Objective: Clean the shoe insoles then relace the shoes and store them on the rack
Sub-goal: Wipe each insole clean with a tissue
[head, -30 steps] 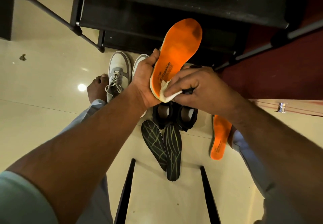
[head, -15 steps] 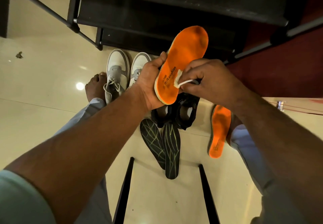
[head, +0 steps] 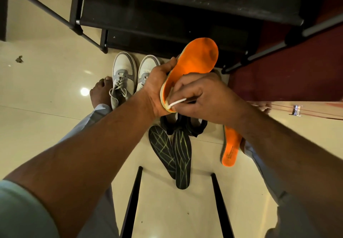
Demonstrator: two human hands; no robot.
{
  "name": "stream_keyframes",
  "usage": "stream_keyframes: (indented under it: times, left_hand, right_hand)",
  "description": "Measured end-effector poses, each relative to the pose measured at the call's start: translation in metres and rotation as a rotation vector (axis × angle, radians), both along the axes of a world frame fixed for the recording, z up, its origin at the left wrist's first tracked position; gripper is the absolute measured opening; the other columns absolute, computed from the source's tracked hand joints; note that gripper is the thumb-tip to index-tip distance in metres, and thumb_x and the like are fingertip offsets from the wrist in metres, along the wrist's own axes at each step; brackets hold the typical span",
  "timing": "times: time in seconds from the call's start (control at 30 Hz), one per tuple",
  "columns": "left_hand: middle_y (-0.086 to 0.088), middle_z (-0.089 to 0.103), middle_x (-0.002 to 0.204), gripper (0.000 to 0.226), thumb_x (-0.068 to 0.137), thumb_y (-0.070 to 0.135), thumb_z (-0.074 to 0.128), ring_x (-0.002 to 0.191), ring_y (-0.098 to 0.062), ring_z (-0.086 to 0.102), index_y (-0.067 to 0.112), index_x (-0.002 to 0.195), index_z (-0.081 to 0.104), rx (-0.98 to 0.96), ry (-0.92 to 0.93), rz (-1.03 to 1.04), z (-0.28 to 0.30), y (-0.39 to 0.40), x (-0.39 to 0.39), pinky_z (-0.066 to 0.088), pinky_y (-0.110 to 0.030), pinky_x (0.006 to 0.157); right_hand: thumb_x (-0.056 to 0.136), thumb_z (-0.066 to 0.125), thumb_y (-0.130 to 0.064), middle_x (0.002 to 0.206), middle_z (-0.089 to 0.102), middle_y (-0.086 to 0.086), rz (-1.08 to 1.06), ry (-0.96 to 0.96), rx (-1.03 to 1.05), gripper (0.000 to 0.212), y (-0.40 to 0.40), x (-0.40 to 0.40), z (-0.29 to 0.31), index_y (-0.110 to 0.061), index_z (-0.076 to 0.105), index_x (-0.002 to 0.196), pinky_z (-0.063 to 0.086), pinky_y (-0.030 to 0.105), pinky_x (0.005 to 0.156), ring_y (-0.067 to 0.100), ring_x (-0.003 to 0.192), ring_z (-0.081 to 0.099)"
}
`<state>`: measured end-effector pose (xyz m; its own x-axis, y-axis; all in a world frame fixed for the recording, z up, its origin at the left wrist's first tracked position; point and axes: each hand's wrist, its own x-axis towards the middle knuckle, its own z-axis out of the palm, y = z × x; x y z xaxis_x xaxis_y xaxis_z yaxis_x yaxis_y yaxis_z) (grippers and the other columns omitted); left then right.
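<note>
Glossy cream tiled floor [head: 46, 126], ceiling light reflected in it; black metal-framed shoe rack [head: 167, 24] at the far side, dark red surface to its right. Held orange foam insole [head: 194, 65] is above the floor in front of the rack, long axis running from heel at the hands up and away to the right, toe end towards the rack, orange face to the camera. Left hand [head: 157, 89] grips its heel edge, thumb curled over the rim. Right hand [head: 200, 96] pinches a small white cloth [head: 175, 104] against the heel area. Below on the floor: pair of white-and-grey laced sneakers [head: 124, 76], pair of black shoes [head: 193, 124] partly hidden by the hands, two black insoles with green lines [head: 170, 150] side by side, second orange insole [head: 231, 148] just right of them. Bare foot [head: 101, 92] touches the left sneaker
</note>
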<state>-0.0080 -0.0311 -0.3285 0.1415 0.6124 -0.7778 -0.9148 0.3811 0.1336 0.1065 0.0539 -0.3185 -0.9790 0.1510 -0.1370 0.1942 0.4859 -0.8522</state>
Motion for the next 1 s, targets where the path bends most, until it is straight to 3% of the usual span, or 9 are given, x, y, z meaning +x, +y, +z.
stream_keyframes:
  times: [0.1, 0.2, 0.33, 0.43, 0.5, 0.6, 0.77, 0.9, 1.0]
  left_hand:
    - [-0.014, 0.072, 0.08, 0.057, 0.103, 0.051, 0.03, 0.069, -0.025, 0.072, 0.003, 0.107, 0.06, -0.005, 0.012, -0.001, 0.0, 0.0, 0.0, 0.059, -0.031, 0.061]
    - [-0.01, 0.074, 0.083, 0.049, 0.105, 0.048, 0.03, 0.074, -0.024, 0.073, 0.012, 0.101, 0.064, -0.006, 0.065, 0.007, -0.003, 0.002, 0.005, 0.061, -0.035, 0.066]
    - [-0.012, 0.07, 0.079, 0.055, 0.103, 0.051, 0.032, 0.068, -0.023, 0.071, 0.004, 0.105, 0.061, -0.01, -0.004, -0.018, -0.004, 0.0, 0.002, 0.059, -0.029, 0.061]
    - [-0.013, 0.069, 0.077, 0.058, 0.102, 0.053, 0.032, 0.066, -0.024, 0.07, 0.001, 0.106, 0.059, -0.015, -0.015, -0.021, -0.007, -0.001, -0.001, 0.058, -0.029, 0.06]
    - [-0.015, 0.072, 0.084, 0.056, 0.103, 0.051, 0.032, 0.073, -0.025, 0.072, 0.003, 0.107, 0.061, -0.013, 0.01, -0.02, -0.007, 0.001, 0.002, 0.06, -0.032, 0.065]
    - [-0.014, 0.073, 0.091, 0.051, 0.104, 0.047, 0.031, 0.081, -0.026, 0.073, 0.008, 0.108, 0.063, 0.003, 0.029, -0.019, -0.009, 0.003, 0.007, 0.061, -0.037, 0.07]
    - [-0.018, 0.07, 0.077, 0.065, 0.106, 0.045, 0.027, 0.069, -0.028, 0.071, -0.005, 0.095, 0.067, 0.07, -0.15, -0.01, -0.013, -0.002, -0.002, 0.06, -0.034, 0.064]
    - [-0.018, 0.072, 0.099, 0.049, 0.105, 0.046, 0.031, 0.089, -0.03, 0.073, 0.008, 0.113, 0.062, 0.05, -0.009, -0.081, -0.018, 0.0, 0.003, 0.061, -0.046, 0.074]
    - [-0.018, 0.072, 0.097, 0.052, 0.105, 0.045, 0.031, 0.089, -0.029, 0.072, 0.006, 0.109, 0.066, 0.042, -0.01, -0.07, -0.015, 0.002, 0.004, 0.061, -0.043, 0.075]
  right_hand:
    - [0.079, 0.069, -0.016, 0.093, 0.066, -0.009, 0.022, 0.009, 0.041, 0.017, 0.004, -0.001, -0.004, -0.012, 0.076, 0.094, 0.053, 0.022, 0.076, 0.001, 0.084, 0.062]
    - [0.079, 0.068, -0.014, 0.093, 0.069, -0.001, -0.138, -0.075, 0.124, 0.016, 0.024, 0.007, -0.018, -0.012, 0.076, 0.092, 0.056, 0.037, 0.075, 0.011, 0.085, 0.064]
    - [0.078, 0.067, -0.018, 0.091, 0.065, -0.01, -0.046, -0.008, 0.06, 0.017, 0.002, 0.001, -0.003, -0.014, 0.076, 0.092, 0.051, 0.019, 0.074, 0.002, 0.083, 0.06]
    - [0.079, 0.068, -0.02, 0.092, 0.069, -0.004, 0.039, 0.018, 0.029, 0.018, -0.002, -0.002, 0.002, -0.013, 0.076, 0.093, 0.049, 0.013, 0.073, 0.001, 0.083, 0.06]
    - [0.079, 0.067, -0.018, 0.093, 0.069, -0.004, -0.021, -0.013, 0.091, 0.017, 0.013, 0.002, -0.008, -0.014, 0.076, 0.094, 0.051, 0.015, 0.075, -0.001, 0.083, 0.059]
    - [0.08, 0.068, -0.014, 0.092, 0.068, -0.002, -0.16, -0.032, 0.096, 0.015, 0.023, 0.009, -0.014, -0.013, 0.076, 0.093, 0.056, 0.032, 0.073, 0.006, 0.083, 0.063]
    - [0.081, 0.068, -0.017, 0.094, 0.068, -0.001, 0.018, 0.085, 0.068, 0.016, -0.005, -0.001, 0.002, -0.014, 0.076, 0.095, 0.046, 0.016, 0.078, 0.007, 0.09, 0.06]
    - [0.081, 0.064, -0.017, 0.094, 0.069, 0.004, -0.177, 0.005, 0.223, 0.017, 0.019, 0.006, -0.016, -0.011, 0.076, 0.093, 0.054, 0.042, 0.079, 0.02, 0.091, 0.063]
    - [0.081, 0.066, -0.017, 0.094, 0.069, 0.006, -0.188, 0.058, 0.218, 0.016, 0.012, 0.006, -0.012, -0.009, 0.076, 0.092, 0.054, 0.042, 0.078, 0.021, 0.091, 0.063]
